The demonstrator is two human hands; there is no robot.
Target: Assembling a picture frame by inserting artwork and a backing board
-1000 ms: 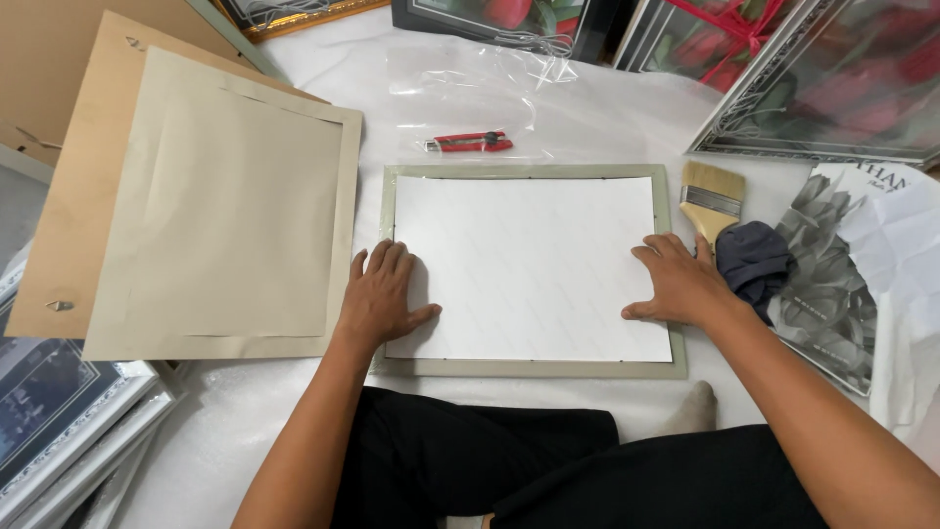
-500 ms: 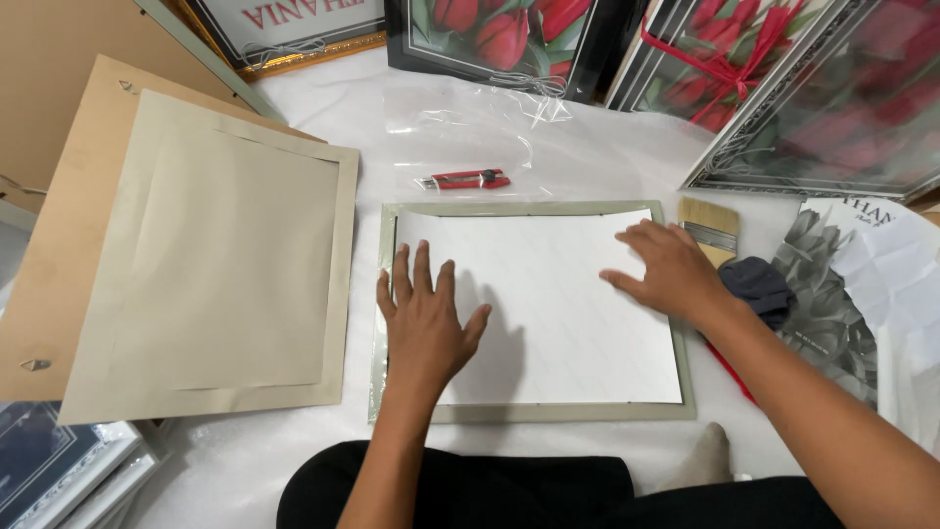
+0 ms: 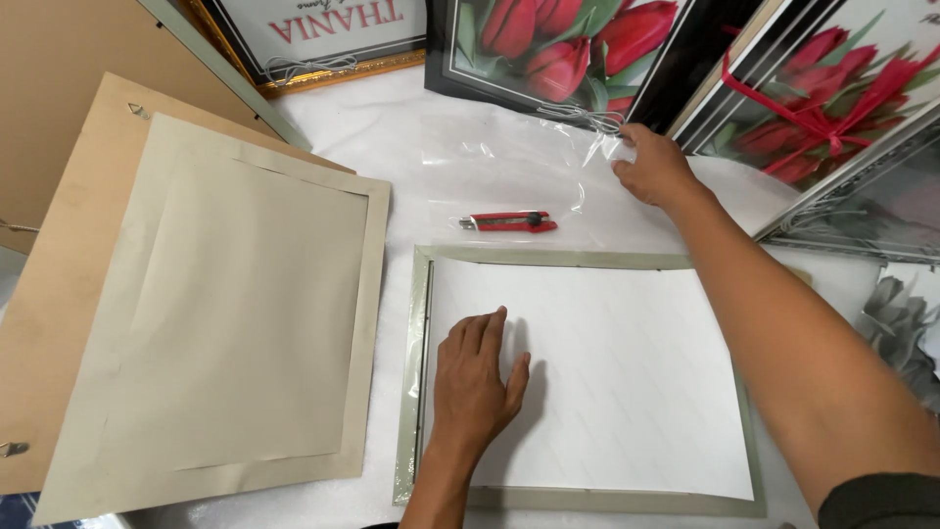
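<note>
Pressing flat, the left hand (image 3: 475,377) rests with fingers spread on the white sheet (image 3: 607,372), which lies inside a grey-green frame (image 3: 419,333) on the tabletop (image 3: 392,108), long axis running left to right. The right hand (image 3: 654,165) reaches away from the body, fingers pinched on the edge of a clear plastic sheet (image 3: 509,162) lying beyond the frame. A red utility knife (image 3: 509,221) lies between frame and plastic, just beyond the frame's far edge, directly in the sheet's path toward it. Beige backing boards (image 3: 225,323) sit to the left; framed tulip pictures (image 3: 558,49) lean behind.
</note>
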